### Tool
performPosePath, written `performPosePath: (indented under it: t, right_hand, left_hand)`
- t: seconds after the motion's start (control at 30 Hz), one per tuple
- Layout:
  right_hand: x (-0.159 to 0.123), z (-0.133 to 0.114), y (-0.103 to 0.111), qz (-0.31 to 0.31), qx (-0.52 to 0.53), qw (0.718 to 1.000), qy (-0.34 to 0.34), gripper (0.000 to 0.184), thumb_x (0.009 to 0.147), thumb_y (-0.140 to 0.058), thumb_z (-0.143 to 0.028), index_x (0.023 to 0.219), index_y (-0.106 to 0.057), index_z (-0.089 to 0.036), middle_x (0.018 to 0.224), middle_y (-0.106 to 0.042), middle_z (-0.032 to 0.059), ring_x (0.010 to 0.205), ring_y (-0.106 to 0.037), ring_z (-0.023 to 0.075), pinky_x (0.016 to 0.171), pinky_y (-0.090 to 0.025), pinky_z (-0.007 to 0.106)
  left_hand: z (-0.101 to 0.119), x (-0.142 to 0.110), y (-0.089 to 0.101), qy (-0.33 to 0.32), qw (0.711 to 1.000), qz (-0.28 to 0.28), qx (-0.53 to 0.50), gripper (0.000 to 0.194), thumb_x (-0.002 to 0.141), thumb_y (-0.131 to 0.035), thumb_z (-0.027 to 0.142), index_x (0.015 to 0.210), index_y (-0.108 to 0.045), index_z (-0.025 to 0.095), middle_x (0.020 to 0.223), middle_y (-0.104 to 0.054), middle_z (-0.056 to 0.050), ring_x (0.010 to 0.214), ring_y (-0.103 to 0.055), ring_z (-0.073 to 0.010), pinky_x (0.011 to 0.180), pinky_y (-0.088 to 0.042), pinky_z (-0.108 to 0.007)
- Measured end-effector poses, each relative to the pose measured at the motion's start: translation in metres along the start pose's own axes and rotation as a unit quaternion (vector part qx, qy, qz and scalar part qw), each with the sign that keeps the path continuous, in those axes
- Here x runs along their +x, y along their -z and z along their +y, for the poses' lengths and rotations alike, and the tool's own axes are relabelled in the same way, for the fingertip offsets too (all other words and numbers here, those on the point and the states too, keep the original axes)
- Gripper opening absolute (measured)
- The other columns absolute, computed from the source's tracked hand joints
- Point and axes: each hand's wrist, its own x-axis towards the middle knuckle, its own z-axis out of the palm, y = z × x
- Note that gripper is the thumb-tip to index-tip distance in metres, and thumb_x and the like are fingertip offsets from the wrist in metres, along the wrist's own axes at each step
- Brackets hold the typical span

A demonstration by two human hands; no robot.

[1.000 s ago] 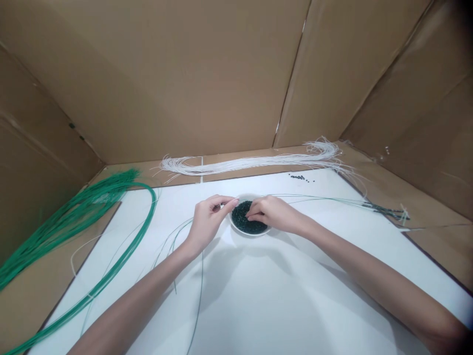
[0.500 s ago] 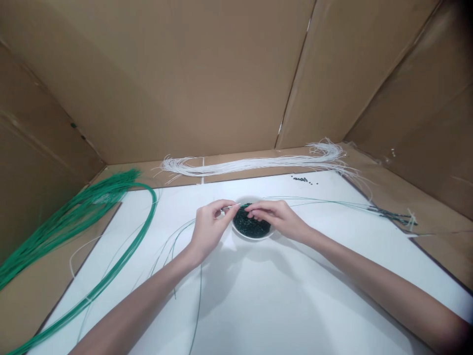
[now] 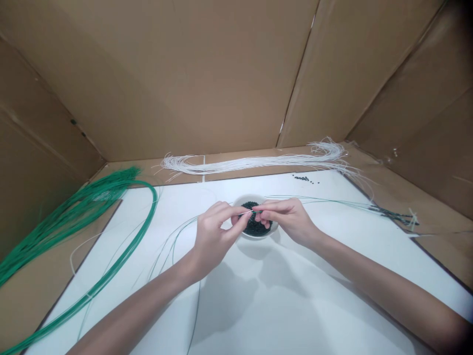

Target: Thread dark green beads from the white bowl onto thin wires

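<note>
Over a white bowl (image 3: 275, 229) of small dark green beads (image 3: 255, 228), my two hands almost meet at the fingertips. My left hand (image 3: 216, 234) is closed in a pinch on a thin white string (image 3: 246, 213). The tip of that string reaches my right fingers. My right hand (image 3: 291, 217) pinches a thin green cord (image 3: 258, 211); whether a bead is between the fingers I cannot tell. More green cords (image 3: 181, 229) trail from behind my left hand across the table.
A white string bundle (image 3: 254, 163) lies along the back. Green cord bundles (image 3: 121, 261) curve down the left. Loose dark beads (image 3: 302, 178) lie behind the bowl. Beaded strands (image 3: 395, 216), tied at one end, rest at the right. Cardboard walls (image 3: 192, 74) surround the table.
My hands have come together, the left moving right. The white string's tip now meets my right fingers. Both hands sit slightly lower, nearer me, above the bowl.
</note>
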Motion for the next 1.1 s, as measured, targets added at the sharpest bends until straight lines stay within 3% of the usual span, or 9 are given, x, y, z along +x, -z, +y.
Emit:
performPosePath:
  t: [0.47, 1.1]
  right_hand:
    - [-0.0019, -0.0049, -0.0029, 0.036, 0.022, 0.999, 0.004, 0.01, 0.061, -0.073, -0.021, 0.071, -0.073, -0.022, 0.061, -0.068, 0.0029, 0.05, -0.053, 0.0097, 0.048, -0.045, 0.023]
    - [-0.0024, -0.0063, -0.0039, 0.022, 0.029, 0.999, 0.012, 0.01, 0.062, -0.072, -0.019, 0.071, -0.073, -0.022, 0.061, -0.068, 0.0027, 0.051, -0.053, 0.0089, 0.047, -0.045, 0.021]
  left_hand:
    - [0.004, -0.0012, 0.0009, -0.034, 0.999, 0.008, 0.008, 0.005, 0.074, -0.06, 0.015, 0.075, -0.065, 0.016, 0.054, -0.053, 0.003, 0.052, -0.045, -0.007, 0.053, -0.039, -0.02]
    - [0.0046, -0.0013, 0.0009, -0.056, 0.998, 0.006, 0.007, 0.006, 0.074, -0.06, 0.012, 0.077, -0.064, 0.016, 0.053, -0.05, 0.003, 0.052, -0.043, -0.0072, 0.053, -0.038, -0.021]
